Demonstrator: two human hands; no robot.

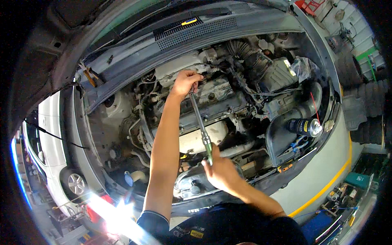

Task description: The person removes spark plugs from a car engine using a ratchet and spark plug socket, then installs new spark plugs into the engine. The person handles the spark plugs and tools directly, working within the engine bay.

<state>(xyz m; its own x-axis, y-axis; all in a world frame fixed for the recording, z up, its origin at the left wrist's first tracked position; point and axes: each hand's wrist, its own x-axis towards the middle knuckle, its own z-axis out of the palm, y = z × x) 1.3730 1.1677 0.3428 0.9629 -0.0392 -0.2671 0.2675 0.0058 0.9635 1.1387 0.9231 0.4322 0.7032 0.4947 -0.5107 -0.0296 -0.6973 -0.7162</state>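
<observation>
A long metal torque wrench (198,114) with a green grip slants across the engine (232,102) in the open car bay. My left hand (188,83) is closed around its far end, over the top of the engine; the wrench head and whatever it sits on are hidden under the fingers. My right hand (223,173) is wrapped around the green grip, near the front of the bay. Just beyond my left hand lies a pale metal engine part (173,71). A light-coloured heat shield (204,136) shows beneath the wrench shaft.
A spray can (304,127) with a red straw lies at the right front, near blue-handled pliers (296,145). An orange-handled tool (286,168) rests on the front edge. Pliers (89,75) lie at the far left; a yellow tool (189,21) is by the windscreen. A bright lamp (116,216) glares lower left.
</observation>
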